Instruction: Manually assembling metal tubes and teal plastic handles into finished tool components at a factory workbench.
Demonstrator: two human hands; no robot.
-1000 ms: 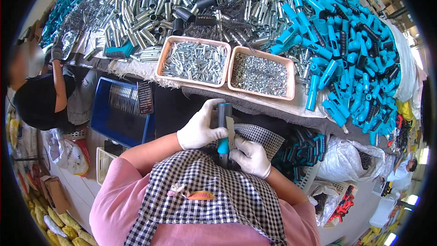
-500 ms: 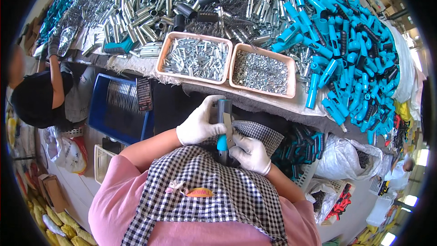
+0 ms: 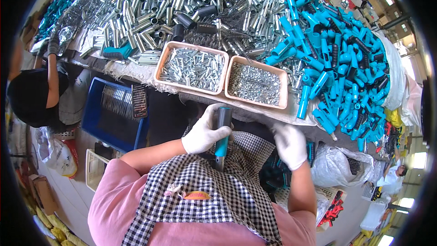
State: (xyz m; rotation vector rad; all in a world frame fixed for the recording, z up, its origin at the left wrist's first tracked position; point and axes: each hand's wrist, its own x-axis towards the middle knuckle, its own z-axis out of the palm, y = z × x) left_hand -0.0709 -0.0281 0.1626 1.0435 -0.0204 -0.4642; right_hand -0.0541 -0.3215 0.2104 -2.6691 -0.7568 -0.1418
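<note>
In my white-gloved left hand (image 3: 207,131) is a teal and dark grey tool handle (image 3: 222,145), upright in front of my apron. Its dark end points up, and a metal piece shows at its lower end. My gloved right hand (image 3: 290,145) is apart from the handle, off to the right below the bench edge. Motion smears its fingers, so I cannot make out whether it holds anything. Beyond my hands, a tray of small metal pins (image 3: 192,69) sits beside a tray of tiny metal parts (image 3: 256,83).
Teal handles (image 3: 339,70) are heaped at the bench's right. Metal tubes (image 3: 150,16) and dark springs cover the back. A blue crate (image 3: 91,127) stands left below the bench, near a person in a black cap (image 3: 34,95). A white sack (image 3: 339,164) lies right.
My right hand has left the handle and moved right. My left hand still grips the handle; the flat metal strip seen along its side earlier no longer shows.
</note>
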